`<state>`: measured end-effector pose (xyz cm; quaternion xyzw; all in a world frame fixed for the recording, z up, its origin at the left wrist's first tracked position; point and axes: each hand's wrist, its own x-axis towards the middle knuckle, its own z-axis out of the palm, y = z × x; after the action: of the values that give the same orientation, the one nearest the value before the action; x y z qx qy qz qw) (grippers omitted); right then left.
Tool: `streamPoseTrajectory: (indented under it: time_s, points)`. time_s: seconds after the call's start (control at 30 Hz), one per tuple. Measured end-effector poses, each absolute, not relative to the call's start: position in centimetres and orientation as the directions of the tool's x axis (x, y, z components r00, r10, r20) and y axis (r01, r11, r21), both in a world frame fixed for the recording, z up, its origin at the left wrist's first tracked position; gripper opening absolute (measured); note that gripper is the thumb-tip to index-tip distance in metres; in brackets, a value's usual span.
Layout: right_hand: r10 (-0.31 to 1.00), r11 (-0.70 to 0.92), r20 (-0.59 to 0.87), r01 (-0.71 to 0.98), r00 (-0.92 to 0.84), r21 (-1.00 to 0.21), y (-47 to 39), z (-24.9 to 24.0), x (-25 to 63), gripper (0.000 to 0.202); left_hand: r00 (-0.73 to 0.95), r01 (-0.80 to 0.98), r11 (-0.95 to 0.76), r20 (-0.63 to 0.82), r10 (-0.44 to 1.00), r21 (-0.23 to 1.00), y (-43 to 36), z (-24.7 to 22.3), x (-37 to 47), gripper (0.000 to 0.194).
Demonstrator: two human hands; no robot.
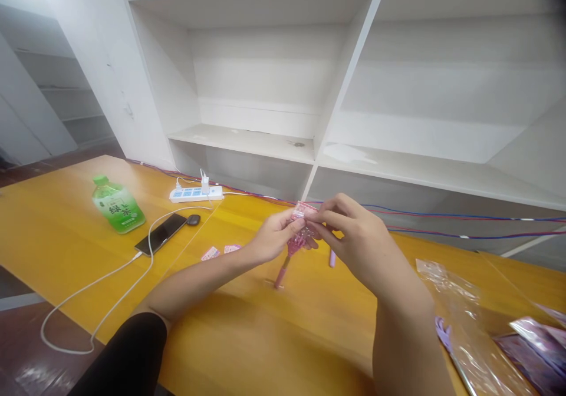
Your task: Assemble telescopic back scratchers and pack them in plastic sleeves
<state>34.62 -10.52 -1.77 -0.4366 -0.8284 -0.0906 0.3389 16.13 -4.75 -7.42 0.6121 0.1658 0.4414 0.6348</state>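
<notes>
My left hand (276, 234) is closed around a pink wand-like item (297, 241), raised above the table. Its glossy, partly see-through head lies among my fingers, and a slim pink stick points down from it. A small pink printed piece (300, 208) shows at the top, between the two hands. My right hand (349, 222) has thumb and fingers pinched together at the right side of that piece. What exactly its fingertips grip is hidden. Two small pink cards (210, 253) lie on the table beside my left forearm. Behind the hands lies a purple stick (332, 258).
On the left are a green tea bottle (118, 206), a phone (161, 235) with a white cable and a small black object (193, 220). A power strip (197, 193) sits near the shelf (243, 139). Clear plastic packaging (464, 319) and a purple-topped pen-like item (443, 332) lie right.
</notes>
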Motion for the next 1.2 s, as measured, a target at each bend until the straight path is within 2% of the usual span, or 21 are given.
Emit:
streamPoseTrajectory:
  time_s: [0.2, 0.53, 0.63, 0.77, 0.9, 1.2]
  points:
    - [0.719, 0.582, 0.582, 0.787, -0.380, -0.204, -11.1, -1.3, 34.2, 0.030, 0.521, -0.357, -0.154, 0.333, 0.786, 0.921, -4.9, -7.0, 16.0, 0.054]
    - [0.755, 0.567, 0.522, 0.794, -0.396, -0.218, -11.7, -1.1, 34.0, 0.025, 0.484, -0.319, -0.200, 0.341, 0.806, 0.926, -4.7, -7.7, 16.0, 0.048]
    - [0.801, 0.531, 0.488, 0.787, -0.346, -0.314, -11.6, -0.9, 34.0, 0.022, 0.462, -0.317, -0.196, 0.331, 0.823, 0.928, -4.6, -7.8, 16.0, 0.049]
    - [0.841, 0.454, 0.494, 0.783, -0.220, -0.425, -11.3, -1.0, 34.0, 0.028, 0.471, -0.339, -0.140, 0.297, 0.831, 0.930, -4.6, -7.7, 16.1, 0.052]
    - [0.837, 0.429, 0.510, 0.816, -0.198, -0.387, -10.9, -1.3, 33.9, 0.035, 0.470, -0.361, -0.146, 0.315, 0.825, 0.921, -4.7, -7.7, 16.1, 0.053]
    - [0.895, 0.377, 0.365, 0.873, -0.257, -0.309, -9.9, -1.8, 33.3, 0.049, 0.476, -0.392, -0.130, 0.322, 0.818, 0.911, -4.8, -7.9, 16.2, 0.056]
